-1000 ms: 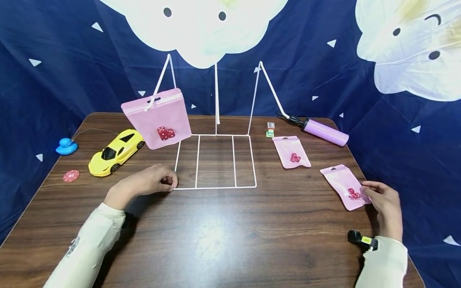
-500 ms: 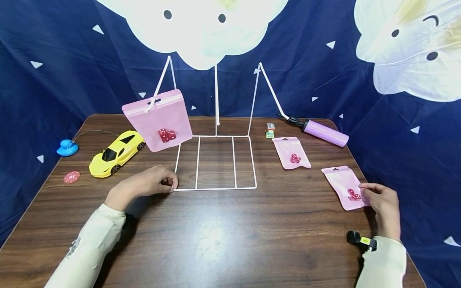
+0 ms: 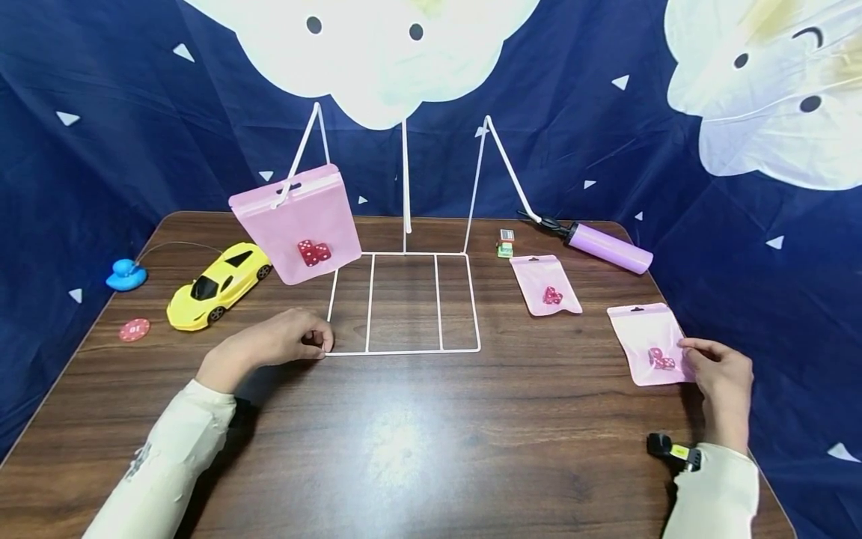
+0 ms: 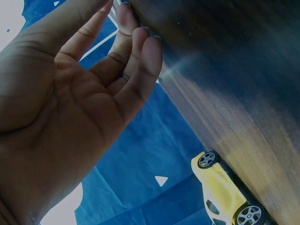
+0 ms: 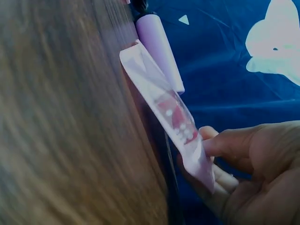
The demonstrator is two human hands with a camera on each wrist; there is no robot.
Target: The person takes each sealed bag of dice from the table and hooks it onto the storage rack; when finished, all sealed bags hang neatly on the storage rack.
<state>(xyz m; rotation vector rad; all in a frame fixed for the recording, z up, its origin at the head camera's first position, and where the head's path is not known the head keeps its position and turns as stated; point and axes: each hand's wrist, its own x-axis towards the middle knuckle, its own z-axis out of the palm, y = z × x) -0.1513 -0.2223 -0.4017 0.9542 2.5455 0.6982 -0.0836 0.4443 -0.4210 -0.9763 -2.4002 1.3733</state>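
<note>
At the right edge of the table, my right hand (image 3: 726, 378) pinches the side of a pink zip bag (image 3: 640, 329) between thumb and fingers. Red dice (image 5: 178, 119) show through the bag's window. My left hand (image 3: 286, 337) grips the front left corner of a white wire rack (image 3: 404, 352), thumb and index finger at the wire; in the left wrist view its other fingers are curled. From the rack's left arm hangs a second pink bag (image 3: 310, 217) with red dice. A third pink bag with dice (image 3: 535, 273) lies flat to the right of the rack.
Left of the rack are a yellow toy car (image 3: 218, 284), a blue rubber duck (image 3: 126, 275) and a red poker chip (image 3: 134, 329). A small green toy (image 3: 505, 245) and a purple hand pump (image 3: 609, 247) lie at the back right. Dark blue cloth surrounds the table.
The bag in my right hand has turned, its top edge swinging to the right and lying more level. My left hand has stayed at the rack's corner.
</note>
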